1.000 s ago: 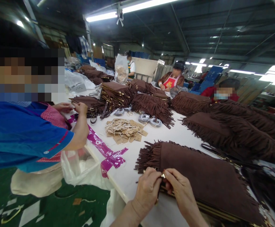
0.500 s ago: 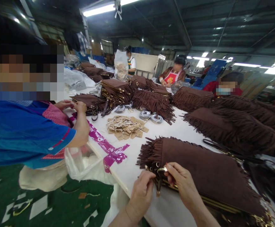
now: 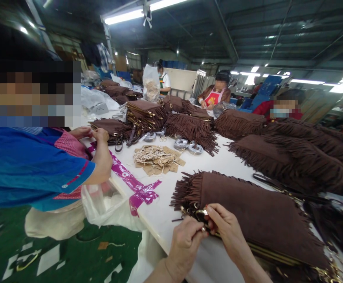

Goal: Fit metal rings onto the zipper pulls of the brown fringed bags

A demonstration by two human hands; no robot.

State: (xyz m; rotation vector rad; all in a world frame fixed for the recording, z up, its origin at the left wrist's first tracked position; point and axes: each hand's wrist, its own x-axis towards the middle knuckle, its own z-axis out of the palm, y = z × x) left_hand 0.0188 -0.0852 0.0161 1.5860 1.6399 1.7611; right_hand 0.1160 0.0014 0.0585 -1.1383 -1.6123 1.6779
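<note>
A stack of dark brown fringed bags lies in front of me, gold zips along its near side. My right hand is closed at the stack's left corner, thumb and fingers pinching a gold metal clasp. Close beside it, my left hand is also closed. A small shiny metal piece shows at its fingertips, apparently the end of a short dark strap; the fingers hide most of it. Other gold rings hang by the fringe just beyond my left hand.
Paper tags with white strings lie in a heap on the white table. Purple tape covers its edge. More fringed bags are piled right and behind. A co-worker in blue sits left; other people work across the table.
My left hand has moved right, closer to my right hand, and its fingers now cover the dark strap that hung between them. My right hand stays on the gold clasp.
</note>
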